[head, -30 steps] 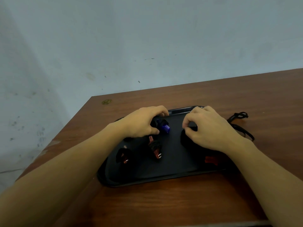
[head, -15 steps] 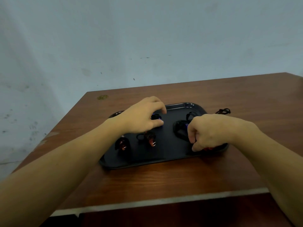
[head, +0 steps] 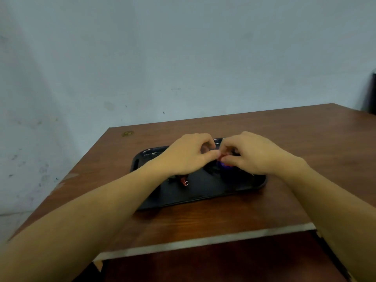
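Left hand [head: 189, 156] and right hand [head: 254, 153] hold a clip [head: 224, 159] above the tray [head: 213, 192].

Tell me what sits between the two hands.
A red piece, pinched by left hand and right hand above the tray; head view.

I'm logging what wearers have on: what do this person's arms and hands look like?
The left forearm and right forearm are bare to the frame's edge, no sleeves showing. The left hand and right hand wear no gloves, watch, bracelet or visible ring.

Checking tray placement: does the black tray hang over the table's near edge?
No, the tray lies wholly on the table, back from its near edge.
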`<state>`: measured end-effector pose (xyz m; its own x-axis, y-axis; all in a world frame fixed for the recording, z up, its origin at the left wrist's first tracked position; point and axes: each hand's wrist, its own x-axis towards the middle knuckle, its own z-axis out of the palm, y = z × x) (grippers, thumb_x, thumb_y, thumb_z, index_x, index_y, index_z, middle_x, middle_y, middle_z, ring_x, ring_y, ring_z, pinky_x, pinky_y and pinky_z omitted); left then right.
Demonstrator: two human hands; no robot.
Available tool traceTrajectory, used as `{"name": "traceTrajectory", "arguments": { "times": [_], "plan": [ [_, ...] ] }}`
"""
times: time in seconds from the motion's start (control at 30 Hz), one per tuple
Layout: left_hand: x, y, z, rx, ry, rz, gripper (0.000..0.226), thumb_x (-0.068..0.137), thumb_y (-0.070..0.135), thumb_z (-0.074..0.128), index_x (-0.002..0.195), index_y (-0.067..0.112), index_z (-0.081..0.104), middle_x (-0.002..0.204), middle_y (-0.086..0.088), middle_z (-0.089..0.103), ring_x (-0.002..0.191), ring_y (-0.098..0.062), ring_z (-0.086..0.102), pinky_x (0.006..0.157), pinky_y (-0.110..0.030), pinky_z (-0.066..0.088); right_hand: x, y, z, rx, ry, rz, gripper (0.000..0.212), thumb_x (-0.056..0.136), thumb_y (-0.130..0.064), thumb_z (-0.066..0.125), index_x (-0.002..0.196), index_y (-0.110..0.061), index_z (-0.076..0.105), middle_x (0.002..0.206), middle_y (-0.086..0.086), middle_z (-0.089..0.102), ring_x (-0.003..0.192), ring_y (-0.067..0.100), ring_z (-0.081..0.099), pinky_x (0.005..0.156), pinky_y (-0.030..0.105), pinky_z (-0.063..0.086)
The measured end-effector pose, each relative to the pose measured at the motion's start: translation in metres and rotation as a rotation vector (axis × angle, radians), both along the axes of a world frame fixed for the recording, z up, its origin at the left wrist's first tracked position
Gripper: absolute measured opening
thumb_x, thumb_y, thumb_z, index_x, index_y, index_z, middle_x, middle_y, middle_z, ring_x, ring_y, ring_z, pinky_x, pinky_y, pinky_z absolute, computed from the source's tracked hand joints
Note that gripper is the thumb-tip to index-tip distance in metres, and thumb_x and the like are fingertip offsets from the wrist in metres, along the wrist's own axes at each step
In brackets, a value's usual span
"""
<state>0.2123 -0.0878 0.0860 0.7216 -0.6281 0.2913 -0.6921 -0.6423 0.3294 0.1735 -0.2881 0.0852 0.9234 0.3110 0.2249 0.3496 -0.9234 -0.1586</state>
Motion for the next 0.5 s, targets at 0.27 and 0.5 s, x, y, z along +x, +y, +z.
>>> {"name": "traceTrajectory", "arguments": {
  "times": [0.27,0.5],
  "plan": [
    [-0.001,-0.018,0.032,-0.631,0.617,0.058,0.030,0.094,0.032,0.069,0.097,0.002,0.070,0.077,-0.013,0.072,0.065,-0.020,0.065,0.063,-0.029,0.059,0.001,0.012,0.023,0.318,-0.338,0.012,0.028,0.082,-0.030,0.070,0.109,-0.034,0.061,0.095,-0.016,0.065,0.092,0.010,0.057,0.079,0.034,0.050],
    [0.002,-0.011,0.049,-0.812,0.541,0.117,0.026,0.100,0.021,0.059,0.103,-0.004,0.068,0.073,-0.013,0.070,0.060,-0.017,0.064,0.061,-0.029,0.058,0.008,0.019,0.029,0.772,-0.045,0.052,0.046,0.085,-0.038,0.077,0.125,-0.032,0.055,0.100,-0.006,0.071,0.070,0.004,0.068,0.071,0.022,0.051]
  ]
}}
